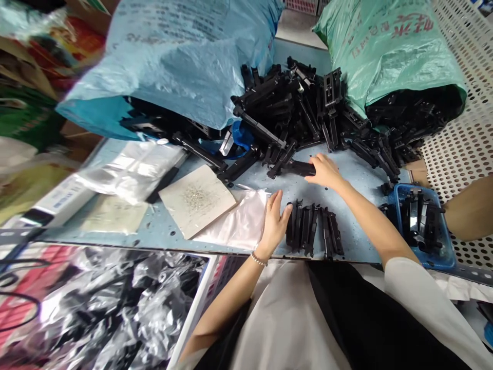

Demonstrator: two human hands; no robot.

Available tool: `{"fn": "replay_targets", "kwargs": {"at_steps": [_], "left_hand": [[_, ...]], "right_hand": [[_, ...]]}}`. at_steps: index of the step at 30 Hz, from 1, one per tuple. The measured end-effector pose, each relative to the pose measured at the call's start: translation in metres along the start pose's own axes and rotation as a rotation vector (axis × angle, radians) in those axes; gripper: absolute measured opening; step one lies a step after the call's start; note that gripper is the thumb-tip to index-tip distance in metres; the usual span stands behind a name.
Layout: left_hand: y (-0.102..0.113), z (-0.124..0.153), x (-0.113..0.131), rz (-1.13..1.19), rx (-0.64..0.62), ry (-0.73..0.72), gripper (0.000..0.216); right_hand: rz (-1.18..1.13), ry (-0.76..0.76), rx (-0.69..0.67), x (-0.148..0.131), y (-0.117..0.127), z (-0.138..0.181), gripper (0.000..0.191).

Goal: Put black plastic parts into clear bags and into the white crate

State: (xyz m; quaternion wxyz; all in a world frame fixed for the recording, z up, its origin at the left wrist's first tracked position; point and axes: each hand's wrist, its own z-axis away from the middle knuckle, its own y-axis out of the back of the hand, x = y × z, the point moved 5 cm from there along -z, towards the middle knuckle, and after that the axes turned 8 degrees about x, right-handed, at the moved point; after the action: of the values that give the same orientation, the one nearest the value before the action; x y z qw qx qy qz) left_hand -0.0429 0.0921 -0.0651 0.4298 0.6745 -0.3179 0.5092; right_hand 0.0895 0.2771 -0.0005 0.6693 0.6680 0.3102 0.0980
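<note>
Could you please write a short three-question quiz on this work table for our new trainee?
1. Multiple choice: which hand grips the end of a black part near the pile?
(a) left
(b) right
(c) both

2. True or false: the blue basket stands at the far left end of the table.

3. Fill in the blank: the left hand has a ____ at its wrist.

Key:
1. (b), the right hand.
2. False: the blue basket stands toward the right end of the table.
3. Beaded bracelet.
</note>
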Motion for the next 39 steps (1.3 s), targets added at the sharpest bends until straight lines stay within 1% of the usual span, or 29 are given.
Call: {"fn": "replay_targets", "kwargs": {"at_steps": [2, 4, 5, 6, 7, 9, 10, 11, 13, 14, 16, 19, 20, 21, 22, 24, 25, 26, 27, 29, 30, 31, 32, 33, 34, 35, 37, 38, 39], "left_hand": [[-0.003, -0.014, 0.019, 0.156, -0.012, -0.003, 0.078], [-0.002, -0.024, 0.038, 0.231, 0.003, -0.017, 0.083], [0.0, -0.027, 0.047, 0.229, 0.01, -0.023, 0.082], [0.003, -0.027, 0.055, 0.217, 0.003, -0.024, 0.08], [0.006, -0.026, 0.062, 0.209, -0.027, -0.017, 0.079], [0.01, -0.019, 0.073, 0.226, -0.143, 0.023, 0.077], [0.011, -0.014, 0.077, 0.246, -0.208, 0.055, 0.076], [0.011, -0.009, 0.081, 0.268, -0.262, 0.092, 0.074], [0.011, 0.0, 0.084, 0.302, -0.312, 0.164, 0.072], [0.01, 0.003, 0.084, 0.313, -0.312, 0.194, 0.071], [0.007, 0.005, 0.081, 0.329, -0.283, 0.24, 0.071], [0.009, -0.002, 0.069, 0.318, -0.181, 0.265, 0.066], [0.012, -0.006, 0.065, 0.306, -0.138, 0.266, 0.064], [0.016, -0.01, 0.061, 0.29, -0.094, 0.262, 0.061], [0.02, -0.014, 0.059, 0.273, -0.059, 0.253, 0.058], [0.025, -0.018, 0.059, 0.238, -0.034, 0.215, 0.054], [0.026, -0.018, 0.061, 0.216, -0.033, 0.177, 0.054], [0.026, -0.017, 0.065, 0.19, -0.035, 0.122, 0.055], [0.026, -0.015, 0.07, 0.163, -0.032, 0.051, 0.058], [0.03, -0.009, 0.079, 0.101, 0.009, -0.113, 0.069], [0.034, -0.006, 0.081, 0.069, 0.045, -0.175, 0.072], [0.039, -0.004, 0.078, 0.034, 0.082, -0.203, 0.074], [0.044, -0.004, 0.072, -0.003, 0.116, -0.191, 0.073], [0.05, -0.003, 0.062, -0.042, 0.145, -0.144, 0.069], [0.054, -0.003, 0.05, -0.082, 0.156, -0.078, 0.064], [0.056, -0.002, 0.036, -0.12, 0.148, -0.006, 0.06], [0.052, 0.004, 0.01, -0.171, 0.089, 0.102, 0.055], [0.046, 0.009, 0.0, -0.183, 0.057, 0.123, 0.055], [0.039, 0.013, -0.008, -0.192, 0.032, 0.119, 0.056]], "right_hand": [[-0.285, -0.081, 0.033, -0.016, 0.006, 0.038, 0.044], [-0.532, -0.029, 0.031, -0.038, 0.011, 0.074, 0.033], [-0.581, 0.008, 0.049, -0.046, 0.016, 0.089, 0.027], [-0.581, 0.042, 0.102, -0.05, 0.024, 0.1, 0.024], [-0.534, 0.071, 0.178, -0.052, 0.033, 0.107, 0.023], [-0.356, 0.135, 0.327, -0.05, 0.051, 0.111, 0.023], [-0.265, 0.182, 0.361, -0.049, 0.057, 0.109, 0.023], [-0.193, 0.241, 0.353, -0.049, 0.06, 0.105, 0.023], [-0.118, 0.35, 0.265, -0.049, 0.059, 0.096, 0.022], [-0.114, 0.375, 0.229, -0.05, 0.057, 0.091, 0.023], [-0.162, 0.343, 0.203, -0.051, 0.052, 0.085, 0.027], [-0.28, 0.208, 0.251, -0.054, 0.049, 0.087, 0.031], [-0.3, 0.21, 0.257, -0.058, 0.047, 0.091, 0.032], [-0.299, 0.253, 0.25, -0.065, 0.045, 0.097, 0.032], [-0.276, 0.329, 0.231, -0.073, 0.042, 0.105, 0.033], [-0.192, 0.496, 0.176, -0.091, 0.031, 0.122, 0.033], [-0.154, 0.537, 0.155, -0.098, 0.024, 0.13, 0.032], [-0.13, 0.529, 0.148, -0.103, 0.017, 0.136, 0.032], [-0.131, 0.481, 0.148, -0.105, 0.012, 0.14, 0.032], [-0.211, 0.34, 0.133, -0.104, 0.003, 0.142, 0.034], [-0.279, 0.273, 0.103, -0.1, -0.001, 0.14, 0.034], [-0.354, 0.217, 0.057, -0.095, -0.004, 0.135, 0.035], [-0.425, 0.171, 0.007, -0.088, -0.006, 0.127, 0.036], [-0.48, 0.125, -0.029, -0.078, -0.007, 0.115, 0.037], [-0.51, 0.07, -0.035, -0.063, -0.006, 0.099, 0.037], [-0.506, 0.011, -0.011, -0.045, -0.004, 0.079, 0.037], [-0.398, -0.152, 0.182, 0.0, 0.004, 0.033, 0.032], [-0.292, -0.24, 0.282, 0.022, 0.008, 0.01, 0.032], [-0.18, -0.33, 0.36, 0.043, 0.011, -0.01, 0.036]]}}
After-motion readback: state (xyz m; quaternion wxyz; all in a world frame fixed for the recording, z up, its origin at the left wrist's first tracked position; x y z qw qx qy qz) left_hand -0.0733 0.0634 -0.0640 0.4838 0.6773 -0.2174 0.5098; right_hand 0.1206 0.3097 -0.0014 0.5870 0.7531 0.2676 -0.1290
